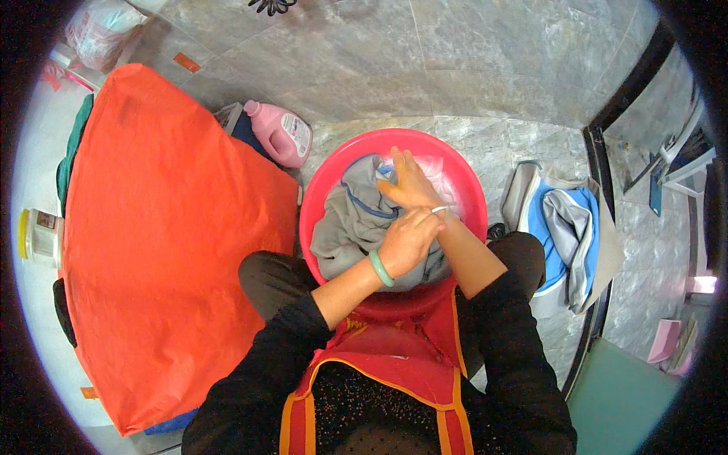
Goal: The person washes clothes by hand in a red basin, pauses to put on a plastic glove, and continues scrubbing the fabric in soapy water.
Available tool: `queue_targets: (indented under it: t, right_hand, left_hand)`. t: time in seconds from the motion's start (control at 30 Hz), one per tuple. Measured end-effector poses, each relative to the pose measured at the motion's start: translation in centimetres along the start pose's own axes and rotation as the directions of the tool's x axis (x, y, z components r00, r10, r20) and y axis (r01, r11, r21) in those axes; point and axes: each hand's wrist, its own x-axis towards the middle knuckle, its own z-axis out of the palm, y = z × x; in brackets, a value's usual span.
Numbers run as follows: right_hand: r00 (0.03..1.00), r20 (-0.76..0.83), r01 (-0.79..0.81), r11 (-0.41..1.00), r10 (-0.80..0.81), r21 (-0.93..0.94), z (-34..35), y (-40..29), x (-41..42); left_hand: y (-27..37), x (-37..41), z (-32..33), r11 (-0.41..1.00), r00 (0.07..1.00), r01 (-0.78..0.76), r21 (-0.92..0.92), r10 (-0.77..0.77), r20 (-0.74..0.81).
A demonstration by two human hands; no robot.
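My right hand (413,183) is over the washbasin with its fingers extended, the thumb apart and nothing held. A thin white band (441,209) circles my right wrist. My left hand (410,238), with a pale green bangle (381,268) on its wrist, lies across the right wrist beside that band. Its fingertips are bent, and whether they grip the band cannot be seen. Below both hands, a grey cloth garment with blue trim (347,227) is bunched in the pink plastic basin (392,136). Whitish suds or liquid (446,179) show at the basin's right inside.
A large orange cover (182,244) fills the left side. Behind it stands a pink detergent jug (281,133). Grey and blue clothing (560,227) lies right of my knee, beside a dark door-frame track (600,170). A tiled wall (364,62) rises beyond the basin.
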Motion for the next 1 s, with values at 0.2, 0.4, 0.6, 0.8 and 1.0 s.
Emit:
queue_targets:
  t: [0.2,0.4,0.6,0.8,1.0]
  right_hand:
    - [0.97,0.238,-0.242,0.11,0.053,0.964,-2.1,1.5,2.9]
    - [0.979,0.089,-0.134,-0.246,-0.185,0.96,-5.1,-1.6,2.2]
    - [0.954,0.101,-0.223,-0.447,-0.281,0.866,-5.9,-2.6,1.7]
    - [0.98,0.117,-0.172,-0.396,-0.158,0.902,-6.1,-2.4,1.6]
    - [0.978,0.125,-0.162,-0.227,-0.167,0.96,-6.6,-2.8,1.1]
  left_hand:
    - [0.1,0.1,0.6,0.994,0.975,0.109,0.011,-0.105,-0.195]
    - [0.3,0.3,1.4,0.845,0.859,0.418,-0.334,-0.487,-0.155]
    - [-0.6,1.5,1.0,0.93,0.923,0.278,-0.24,-0.328,-0.201]
    - [0.4,1.9,0.5,0.948,0.962,0.239,-0.211,-0.261,-0.078]
    - [0.8,1.6,0.9,0.973,0.981,0.161,-0.163,-0.175,-0.079]
